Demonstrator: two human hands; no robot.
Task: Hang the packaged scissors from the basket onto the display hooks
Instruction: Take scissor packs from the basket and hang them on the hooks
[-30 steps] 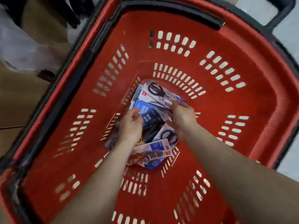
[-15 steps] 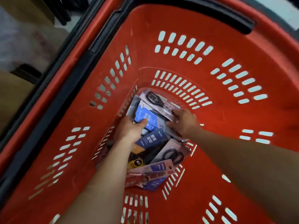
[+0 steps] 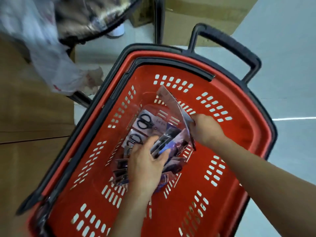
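A red plastic basket [image 3: 236, 134] with a black rim and handle stands on the floor below me. Several packaged scissors [image 3: 145, 124] lie in a heap on its bottom. My right hand [image 3: 205, 129] pinches one flat pack [image 3: 172, 103] by its lower end and holds it tilted up above the heap. My left hand [image 3: 145, 166] grips a small bundle of packs [image 3: 168, 141] over the middle of the basket. No display hooks are in view.
A white plastic bag [image 3: 56, 65] and black metal rack legs [image 3: 159, 19] stand to the basket's upper left. Cardboard boxes [image 3: 205, 14] sit behind the basket. Brown flooring [image 3: 25, 134] lies left, pale grey floor [image 3: 290, 82] right.
Both hands have risen from the bottom of the basket with packs in them. My head has pulled back, so the whole basket and its handle now show.
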